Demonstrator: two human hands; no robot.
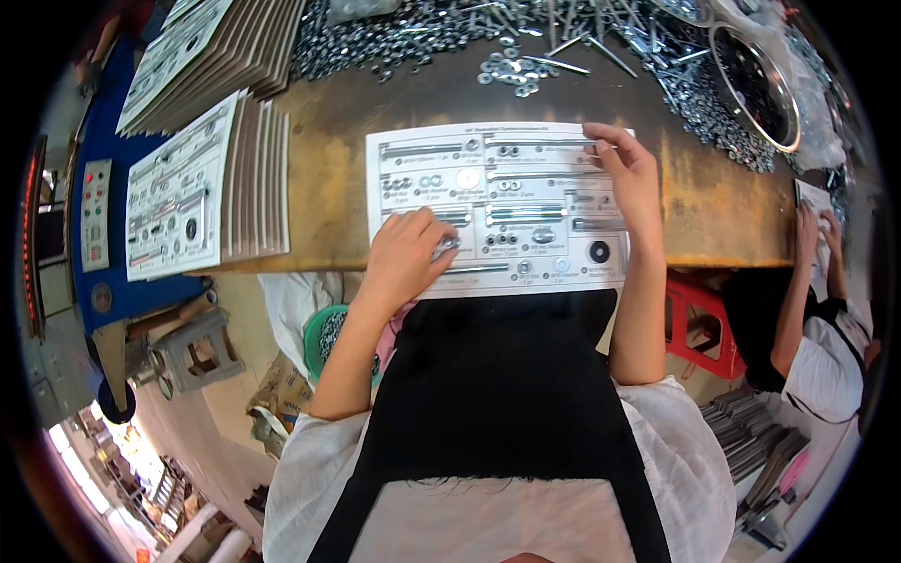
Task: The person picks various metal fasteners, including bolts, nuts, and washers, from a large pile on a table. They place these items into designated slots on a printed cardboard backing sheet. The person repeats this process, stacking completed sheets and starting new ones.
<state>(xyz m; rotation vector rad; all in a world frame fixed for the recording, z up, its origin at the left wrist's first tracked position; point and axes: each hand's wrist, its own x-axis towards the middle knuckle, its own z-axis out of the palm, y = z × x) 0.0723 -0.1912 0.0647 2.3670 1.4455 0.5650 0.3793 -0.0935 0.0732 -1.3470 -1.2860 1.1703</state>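
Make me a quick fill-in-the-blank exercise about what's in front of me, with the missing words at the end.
1. The left hand is over the lower ____ area of the white rectangular printed card.
2. The ____ hand is at one end of a long silver metal rod.
3. Of the green round plastic basin and the red plastic stool, the ____ is on the person's left.

Missing words: left; right; basin.

worn brn tabletop point(324, 188), pale flr point(225, 413) below. red stool point(725, 324) by near edge, rt side; gry stool point(176, 364) off near lt corner, blue bench point(141, 305) past lt edge. brt light at window point(80, 469).
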